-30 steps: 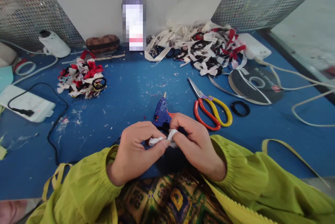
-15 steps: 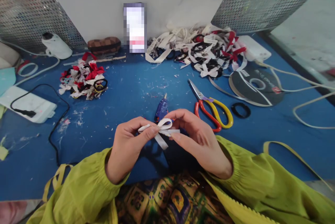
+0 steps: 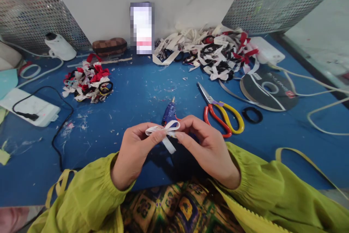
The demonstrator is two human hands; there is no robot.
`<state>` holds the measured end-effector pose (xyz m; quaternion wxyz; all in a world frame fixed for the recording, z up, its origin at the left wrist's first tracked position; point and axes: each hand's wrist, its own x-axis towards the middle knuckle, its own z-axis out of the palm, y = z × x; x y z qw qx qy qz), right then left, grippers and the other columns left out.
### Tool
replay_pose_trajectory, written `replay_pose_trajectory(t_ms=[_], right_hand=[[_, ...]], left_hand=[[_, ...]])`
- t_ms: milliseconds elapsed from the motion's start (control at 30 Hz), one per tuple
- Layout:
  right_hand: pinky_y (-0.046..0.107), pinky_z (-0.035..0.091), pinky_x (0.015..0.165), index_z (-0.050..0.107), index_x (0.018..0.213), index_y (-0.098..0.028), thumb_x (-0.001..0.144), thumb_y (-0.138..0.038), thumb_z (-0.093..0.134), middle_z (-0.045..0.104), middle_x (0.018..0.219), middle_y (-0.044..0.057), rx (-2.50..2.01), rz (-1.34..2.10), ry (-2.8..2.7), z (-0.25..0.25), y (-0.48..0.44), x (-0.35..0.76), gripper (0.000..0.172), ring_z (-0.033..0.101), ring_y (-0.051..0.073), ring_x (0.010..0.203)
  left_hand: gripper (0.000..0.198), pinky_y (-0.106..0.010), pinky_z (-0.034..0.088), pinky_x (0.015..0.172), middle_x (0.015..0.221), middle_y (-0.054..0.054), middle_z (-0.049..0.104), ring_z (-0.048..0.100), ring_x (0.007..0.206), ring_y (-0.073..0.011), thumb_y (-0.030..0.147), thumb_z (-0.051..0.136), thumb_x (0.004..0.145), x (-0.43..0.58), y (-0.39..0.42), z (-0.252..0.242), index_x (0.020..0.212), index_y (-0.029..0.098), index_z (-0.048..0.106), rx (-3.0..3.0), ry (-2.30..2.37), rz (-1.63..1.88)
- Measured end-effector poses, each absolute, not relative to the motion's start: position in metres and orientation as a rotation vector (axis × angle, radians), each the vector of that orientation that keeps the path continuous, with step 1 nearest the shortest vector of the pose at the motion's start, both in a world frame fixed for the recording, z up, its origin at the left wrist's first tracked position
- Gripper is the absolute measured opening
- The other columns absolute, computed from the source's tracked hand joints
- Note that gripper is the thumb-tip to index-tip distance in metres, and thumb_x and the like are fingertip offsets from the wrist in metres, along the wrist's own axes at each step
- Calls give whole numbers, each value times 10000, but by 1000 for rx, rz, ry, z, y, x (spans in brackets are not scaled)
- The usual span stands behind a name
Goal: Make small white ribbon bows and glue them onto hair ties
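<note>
A small white ribbon bow [image 3: 163,132] is pinched between both my hands just above the blue table [image 3: 141,91]. My left hand [image 3: 136,149] grips its left loop with thumb and forefinger. My right hand [image 3: 204,145] pinches the bow's right loop and centre. One ribbon tail hangs down between the hands. A blue glue gun [image 3: 169,112] lies on the table right behind the bow, its nozzle pointing away from me, partly hidden by my fingers.
Red-and-yellow scissors [image 3: 220,113] and a black hair tie [image 3: 252,114] lie to the right. A pile of finished bows [image 3: 87,82] sits at left, a ribbon heap [image 3: 212,53] at the back, a ribbon spool [image 3: 268,89] at right. White power strip [image 3: 29,107] with black cord at far left.
The crumpled ribbon has been opened out into a bow shape and lifted slightly. Both hands have kept their pinch on it, shifting a little apart.
</note>
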<state>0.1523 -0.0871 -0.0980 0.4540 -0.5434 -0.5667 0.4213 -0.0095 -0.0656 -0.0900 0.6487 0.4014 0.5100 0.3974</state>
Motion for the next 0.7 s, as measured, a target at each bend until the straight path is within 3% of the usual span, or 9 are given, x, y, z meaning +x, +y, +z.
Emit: replay_pose_trajectory(t_ms=[167,433,700], right_hand=[[233,432,550,562,688,-193,868,-205,543,588,617,-11,-1325,976,-1556,-97,-91,150,182,537,113,576],[245,419,589,536,704,-203,859,-140,539,595,629,-17,-1143,706,-1861,-102,-96,147,167,537,114,584],[231,432,570,543,686,-205,852,-157,568,592,613,-27,-1195,842,-1747,-104,-96,144,175,548,109,578]], left_hand=[[135,-215,399,559,571,12,603,464,539,-84,273,793,645,-8,-65,-89,640,156,725,842,1184,950],[111,-214,383,572,563,18,605,461,547,-78,242,781,647,-7,-69,-91,607,158,721,804,1172,973],[145,-210,343,541,544,19,572,432,541,-73,245,808,594,-5,-67,-90,576,144,705,654,1168,966]])
